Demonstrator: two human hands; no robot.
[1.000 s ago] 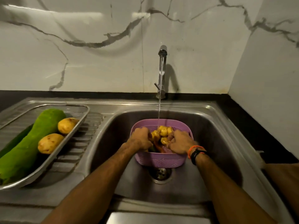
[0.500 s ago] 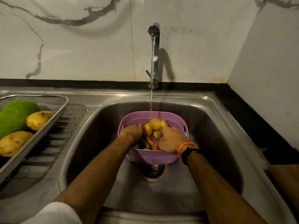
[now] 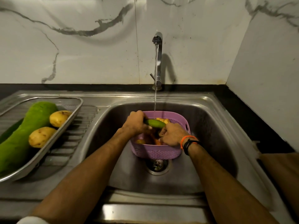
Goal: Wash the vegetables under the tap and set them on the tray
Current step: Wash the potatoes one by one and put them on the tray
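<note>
A: Left hand (image 3: 135, 123) fingers curl round the cucumber (image 3: 154, 123) above the purple basket (image 3: 159, 152); right hand (image 3: 173, 135) clamps its other end

B: Turn it under the tap's stream (image 3: 155, 94), then carry it to the tray (image 3: 64, 126)

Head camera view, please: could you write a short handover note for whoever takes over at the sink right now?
Left hand grips one end of a cucumber over the purple basket in the sink; right hand curls at its other end, under the running tap.
Done: a big green gourd and two potatoes lie on the tray.
Left: rinse the cucumber, tray it, then the potatoes and orange pieces in the basket.
</note>
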